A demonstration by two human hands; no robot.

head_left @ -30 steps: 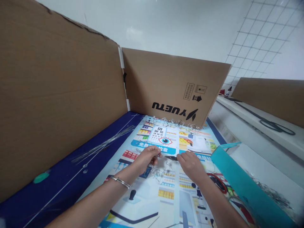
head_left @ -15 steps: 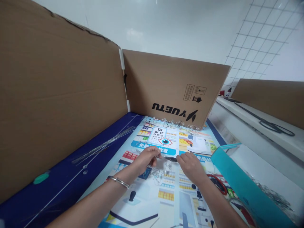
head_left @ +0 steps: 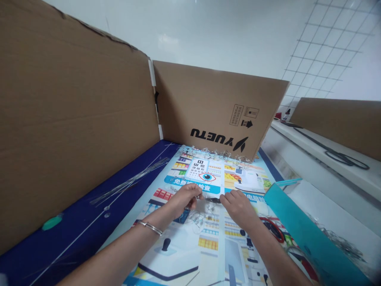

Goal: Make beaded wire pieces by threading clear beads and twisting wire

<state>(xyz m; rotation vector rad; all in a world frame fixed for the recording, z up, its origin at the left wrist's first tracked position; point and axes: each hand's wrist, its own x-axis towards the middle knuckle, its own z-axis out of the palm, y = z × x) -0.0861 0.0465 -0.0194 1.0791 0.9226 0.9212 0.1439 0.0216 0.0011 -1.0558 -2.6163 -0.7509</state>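
My right hand (head_left: 238,204) is closed around a slim dark pointed tool (head_left: 213,200), whose exact kind I cannot make out. Its tip points left toward my left hand (head_left: 188,196). The fingers of that hand are pinched together on something small and thin, largely hidden by them. A metal bangle (head_left: 151,228) circles my left wrist. Below the hands, a loose tangle of thin wiry pieces (head_left: 198,220) lies on the printed poster (head_left: 181,258) that covers the table.
A cardboard panel (head_left: 214,103) stands at the back, another (head_left: 74,119) along the left. More wiry pieces (head_left: 220,154) line the back edge. A teal-sided box (head_left: 309,234) with wiry bits sits right. Clear thin strips (head_left: 131,180) lie on the blue surface. Red-handled scissors (head_left: 272,229) lie by my right forearm.
The dark tool and the fingers of my right hand have shifted very slightly left. My left hand stays almost where it was, still pinched.
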